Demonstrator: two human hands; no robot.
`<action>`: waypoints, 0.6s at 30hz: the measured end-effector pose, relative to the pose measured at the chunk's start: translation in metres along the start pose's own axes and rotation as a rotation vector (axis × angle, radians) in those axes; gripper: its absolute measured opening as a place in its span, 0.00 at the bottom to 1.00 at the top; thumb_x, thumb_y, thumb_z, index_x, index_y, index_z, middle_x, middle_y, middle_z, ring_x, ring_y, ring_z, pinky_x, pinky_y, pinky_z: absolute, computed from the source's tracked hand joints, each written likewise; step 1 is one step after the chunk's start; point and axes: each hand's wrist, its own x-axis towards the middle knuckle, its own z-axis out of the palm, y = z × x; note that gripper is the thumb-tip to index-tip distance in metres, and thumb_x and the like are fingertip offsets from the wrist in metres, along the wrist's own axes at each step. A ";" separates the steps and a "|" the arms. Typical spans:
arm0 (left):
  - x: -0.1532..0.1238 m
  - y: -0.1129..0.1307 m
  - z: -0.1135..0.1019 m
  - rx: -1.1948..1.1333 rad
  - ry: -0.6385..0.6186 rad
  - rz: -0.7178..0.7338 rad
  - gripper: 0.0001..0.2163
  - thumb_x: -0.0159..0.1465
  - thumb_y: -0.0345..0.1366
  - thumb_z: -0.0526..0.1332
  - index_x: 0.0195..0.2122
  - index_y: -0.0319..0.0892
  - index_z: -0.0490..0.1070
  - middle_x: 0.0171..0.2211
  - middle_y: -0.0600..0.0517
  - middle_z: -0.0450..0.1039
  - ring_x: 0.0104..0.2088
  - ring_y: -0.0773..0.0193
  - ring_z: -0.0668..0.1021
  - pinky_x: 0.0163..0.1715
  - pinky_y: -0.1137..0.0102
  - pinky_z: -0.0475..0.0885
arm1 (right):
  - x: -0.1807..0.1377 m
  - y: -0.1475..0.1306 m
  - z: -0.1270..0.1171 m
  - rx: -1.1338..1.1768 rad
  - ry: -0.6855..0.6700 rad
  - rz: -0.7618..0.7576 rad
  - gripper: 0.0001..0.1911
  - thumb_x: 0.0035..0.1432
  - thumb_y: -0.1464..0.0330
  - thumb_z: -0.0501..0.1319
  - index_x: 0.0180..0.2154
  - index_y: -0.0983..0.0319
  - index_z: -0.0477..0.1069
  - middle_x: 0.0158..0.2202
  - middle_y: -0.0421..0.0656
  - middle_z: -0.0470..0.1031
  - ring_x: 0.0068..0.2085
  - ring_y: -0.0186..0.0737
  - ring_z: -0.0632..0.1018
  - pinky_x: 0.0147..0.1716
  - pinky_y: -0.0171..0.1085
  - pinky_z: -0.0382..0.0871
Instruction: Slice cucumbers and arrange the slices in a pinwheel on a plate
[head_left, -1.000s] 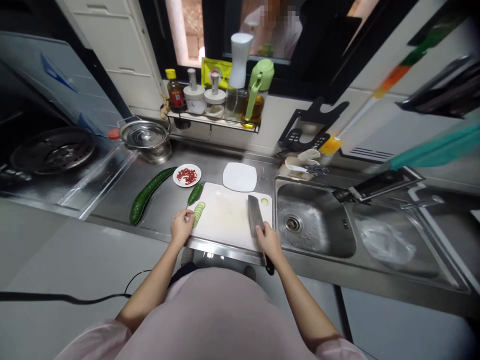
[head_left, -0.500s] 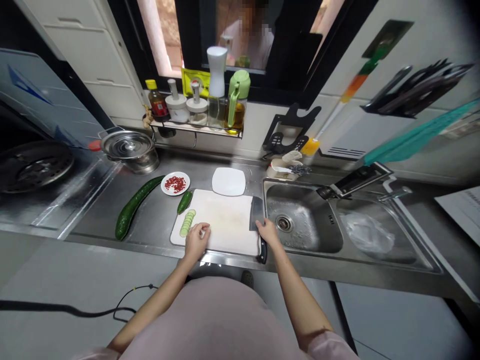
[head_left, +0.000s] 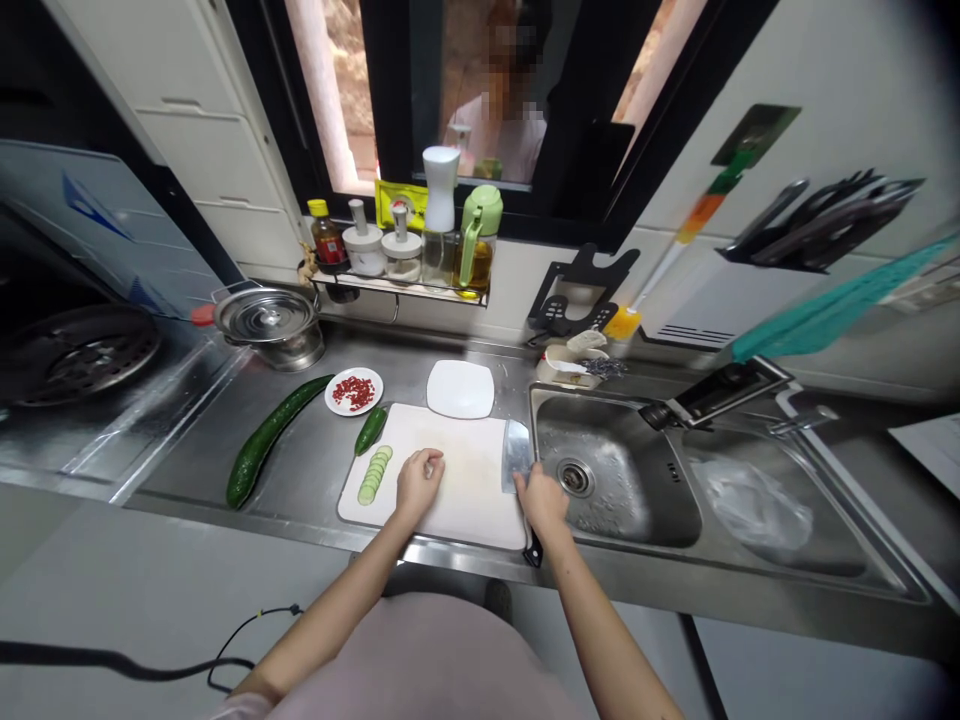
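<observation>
A white cutting board (head_left: 472,520) lies on the steel counter. At its right edge rests a broad-bladed kitchen knife (head_left: 516,452), flat, its black handle partly under my hand. My right hand (head_left: 546,500) is closed around that handle near the blade. Over the middle of the board is my left hand (head_left: 418,485), fingers curled together; whether anything is in them is hidden. A row of cucumber slices (head_left: 374,475) lies overlapping on the board's left side. Beyond them, a cut piece of cucumber (head_left: 370,431) lies on the board's upper left edge.
Left of the board lies a long whole cucumber (head_left: 271,440). A plate of chopped red pieces (head_left: 354,391) and a white dish (head_left: 460,389) stand behind. The sink (head_left: 622,490) is at the right, a lidded pot (head_left: 270,325) at the back left, a condiment shelf (head_left: 405,285) above.
My left hand has moved right, away from the slices to the board's middle. My right hand has shifted onto the knife's handle. The camera view has tilted up slightly.
</observation>
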 end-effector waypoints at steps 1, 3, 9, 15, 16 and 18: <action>0.008 0.001 0.002 -0.009 0.010 -0.018 0.08 0.59 0.33 0.59 0.38 0.42 0.75 0.33 0.52 0.76 0.31 0.68 0.73 0.37 0.71 0.68 | 0.001 0.000 -0.001 -0.006 -0.004 -0.007 0.21 0.66 0.58 0.50 0.51 0.68 0.64 0.39 0.58 0.78 0.44 0.51 0.79 0.40 0.42 0.69; 0.024 0.003 0.005 -0.032 0.020 -0.061 0.08 0.58 0.33 0.60 0.39 0.42 0.75 0.33 0.52 0.76 0.30 0.68 0.73 0.36 0.72 0.68 | 0.002 0.001 -0.002 -0.011 -0.021 -0.017 0.21 0.66 0.58 0.51 0.51 0.68 0.64 0.40 0.58 0.78 0.44 0.51 0.79 0.40 0.42 0.69; 0.053 0.005 0.015 -0.082 -0.037 -0.129 0.09 0.58 0.33 0.60 0.38 0.41 0.76 0.34 0.51 0.76 0.30 0.68 0.75 0.37 0.72 0.69 | 0.006 0.006 -0.010 -0.004 -0.067 -0.009 0.23 0.65 0.56 0.51 0.50 0.66 0.66 0.40 0.58 0.78 0.45 0.52 0.79 0.39 0.43 0.69; 0.088 -0.002 0.007 0.018 -0.009 -0.125 0.11 0.57 0.33 0.62 0.42 0.40 0.75 0.41 0.48 0.76 0.33 0.66 0.76 0.39 0.71 0.70 | 0.030 0.001 -0.037 0.049 0.065 -0.016 0.23 0.66 0.55 0.47 0.52 0.63 0.65 0.45 0.55 0.76 0.44 0.49 0.78 0.40 0.40 0.67; 0.098 -0.003 0.004 0.047 -0.001 -0.131 0.12 0.58 0.33 0.62 0.43 0.40 0.75 0.41 0.47 0.76 0.34 0.65 0.76 0.40 0.71 0.70 | 0.037 -0.004 -0.042 0.071 0.091 -0.041 0.22 0.66 0.56 0.47 0.53 0.62 0.65 0.47 0.54 0.75 0.45 0.48 0.78 0.40 0.39 0.66; 0.118 -0.004 0.000 0.117 0.010 -0.139 0.15 0.58 0.34 0.61 0.46 0.40 0.74 0.42 0.45 0.76 0.38 0.63 0.77 0.42 0.70 0.69 | 0.056 -0.015 -0.050 0.122 0.126 -0.086 0.21 0.67 0.57 0.47 0.53 0.61 0.65 0.48 0.52 0.75 0.46 0.47 0.77 0.41 0.39 0.66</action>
